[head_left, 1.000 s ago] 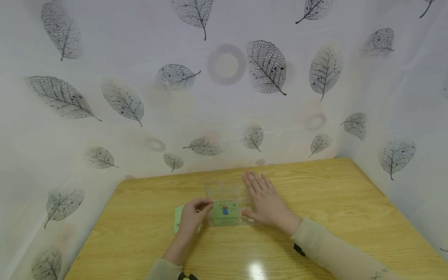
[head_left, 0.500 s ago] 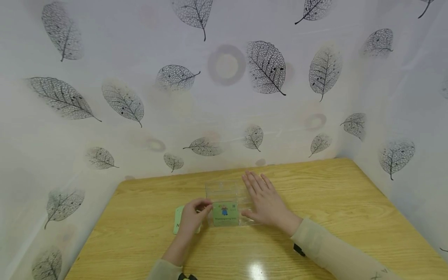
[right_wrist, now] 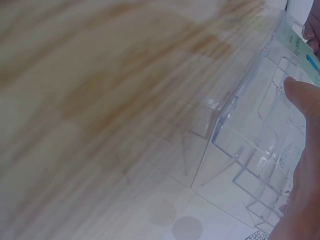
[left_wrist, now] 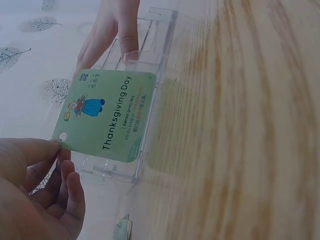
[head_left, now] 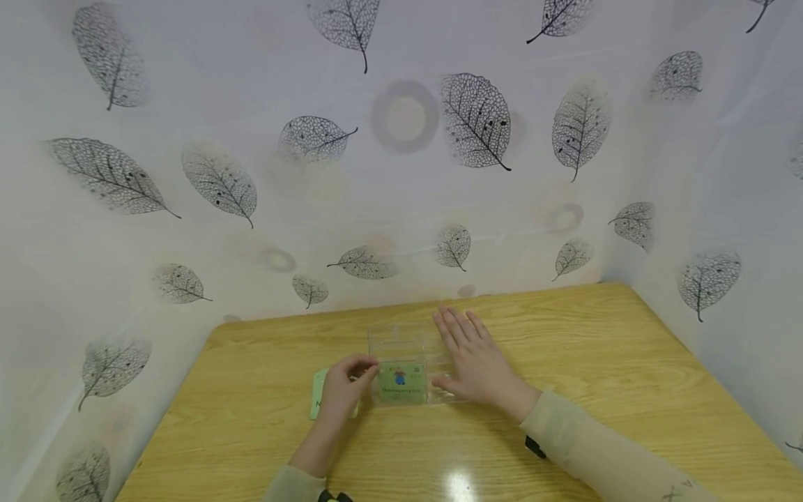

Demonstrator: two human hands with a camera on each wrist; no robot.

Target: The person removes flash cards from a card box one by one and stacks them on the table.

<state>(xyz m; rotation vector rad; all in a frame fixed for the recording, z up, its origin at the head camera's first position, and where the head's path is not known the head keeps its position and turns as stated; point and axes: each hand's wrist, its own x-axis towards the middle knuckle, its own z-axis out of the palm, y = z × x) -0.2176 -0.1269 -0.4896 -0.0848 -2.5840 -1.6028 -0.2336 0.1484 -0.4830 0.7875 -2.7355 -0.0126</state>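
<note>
A green card (head_left: 403, 382) printed "Thanksgiving Day", with a cartoon figure, is pinched at its left edge by my left hand (head_left: 343, 390). In the left wrist view, thumb and fingertips hold that card (left_wrist: 107, 117) beside its punched hole, and it overlaps a clear plastic box (left_wrist: 137, 167). My right hand (head_left: 479, 366) rests on the right part of the clear box (head_left: 396, 338) with its fingers extended. The right wrist view shows the thumb (right_wrist: 302, 95) over the box's transparent, divided structure (right_wrist: 250, 135). Part of the box is hidden under the right hand.
More green cards (head_left: 318, 394) lie on the wooden table (head_left: 251, 397) to the left, partly covered by my left hand. A pale leaf-patterned sheet (head_left: 401, 195) rises behind the table and along both sides.
The card has shifted very slightly left with the left hand's fingertips. The right hand stays in place on the box.
</note>
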